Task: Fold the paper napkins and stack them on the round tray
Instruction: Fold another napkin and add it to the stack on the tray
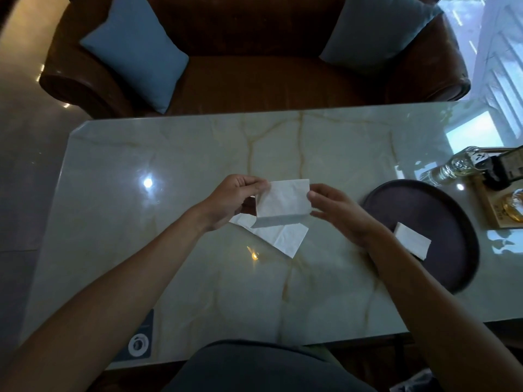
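Both hands share the grip on one folded napkin, held in the air above the middle of the bench: the left hand pinches its left edge between thumb and curled fingers, and the right hand pinches the right edge, with the thumb tip on the upper right corner. From the head camera, the only view, the napkin hangs as a small white rectangle, its lower edge thicker where the layers double over, so it looks folded at least once. Directly under it, a second napkin lies flat on the marble, creased and not yet folded, partly hidden by the held one. To the right sits the round tray, dark and shallow-rimmed, with one folded napkin on the tray near its front left, partly behind the right forearm. Beyond the tray, a glass bottle lies tilted beside a wooden board at the bench's right edge. A brown sofa with two blue cushions stands behind. Paper like this should be nearly weightless, limp and easy to tear or crumple, so it will probably sag unless held at two points; pinching opposite edges lightly, close to the corners, seems the safest hold, and pressing a crease is likely easier against the hard, glossy surface than in the air.
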`<action>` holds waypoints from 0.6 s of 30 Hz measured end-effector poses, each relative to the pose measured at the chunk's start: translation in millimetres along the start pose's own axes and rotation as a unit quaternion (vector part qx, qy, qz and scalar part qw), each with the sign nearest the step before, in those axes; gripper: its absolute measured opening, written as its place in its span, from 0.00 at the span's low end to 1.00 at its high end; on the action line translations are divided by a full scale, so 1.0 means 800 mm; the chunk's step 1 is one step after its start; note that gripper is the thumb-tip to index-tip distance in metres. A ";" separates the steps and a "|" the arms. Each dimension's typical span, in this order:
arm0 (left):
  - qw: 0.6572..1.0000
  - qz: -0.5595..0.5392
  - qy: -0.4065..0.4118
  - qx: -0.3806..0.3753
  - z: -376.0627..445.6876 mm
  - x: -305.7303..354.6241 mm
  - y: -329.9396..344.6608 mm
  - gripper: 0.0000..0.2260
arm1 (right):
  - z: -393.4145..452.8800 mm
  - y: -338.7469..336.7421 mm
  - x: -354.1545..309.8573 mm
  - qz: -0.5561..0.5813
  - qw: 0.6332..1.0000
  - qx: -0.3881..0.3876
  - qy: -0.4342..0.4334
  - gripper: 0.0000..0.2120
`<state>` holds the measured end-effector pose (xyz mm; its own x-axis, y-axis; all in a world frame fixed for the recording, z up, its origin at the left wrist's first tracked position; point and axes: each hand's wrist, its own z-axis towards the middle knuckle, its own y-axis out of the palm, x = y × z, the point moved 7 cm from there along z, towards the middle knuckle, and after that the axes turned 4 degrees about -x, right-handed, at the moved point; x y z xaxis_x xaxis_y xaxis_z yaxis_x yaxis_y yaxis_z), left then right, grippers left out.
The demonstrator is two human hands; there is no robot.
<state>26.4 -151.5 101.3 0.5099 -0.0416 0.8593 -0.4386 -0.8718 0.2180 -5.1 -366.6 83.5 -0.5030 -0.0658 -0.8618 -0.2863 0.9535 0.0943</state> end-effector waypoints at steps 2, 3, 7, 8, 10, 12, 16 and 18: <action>1.000 -0.016 -0.004 0.008 0.002 -0.002 0.001 0.10 | 0.002 0.016 0.007 0.023 1.000 -0.006 -0.010 0.16; 1.000 -0.020 -0.006 0.019 0.003 -0.003 -0.002 0.10 | 0.004 0.021 0.007 0.030 0.999 0.006 -0.015 0.13; 0.998 0.035 -0.010 0.056 0.007 -0.018 -0.013 0.12 | 0.004 0.025 0.006 0.032 0.998 0.052 -0.019 0.09; 0.997 0.051 -0.009 0.058 0.007 -0.023 -0.014 0.14 | 0.003 0.024 0.006 0.033 0.997 0.062 -0.015 0.11; 0.995 0.073 -0.001 0.066 0.007 -0.030 -0.015 0.15 | 0.002 0.021 0.006 0.027 0.996 0.089 -0.012 0.15; 0.993 0.077 0.008 0.087 0.007 -0.033 -0.017 0.14 | 0.002 0.020 0.004 0.016 0.995 0.101 -0.017 0.19; 0.991 0.045 0.006 0.125 0.006 -0.035 -0.021 0.11 | 0.001 0.024 -0.006 0.010 0.995 0.086 -0.045 0.21; 0.992 0.025 0.007 0.124 0.006 -0.033 -0.018 0.11 | 0.000 0.024 -0.009 0.011 0.995 0.080 -0.058 0.19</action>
<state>22.6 -140.2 73.0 0.4812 -0.0825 0.8727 -0.2669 -0.9621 0.0562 -6.6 -347.4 91.7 -0.4085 -0.0182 -0.9126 -0.1377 0.9896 0.0419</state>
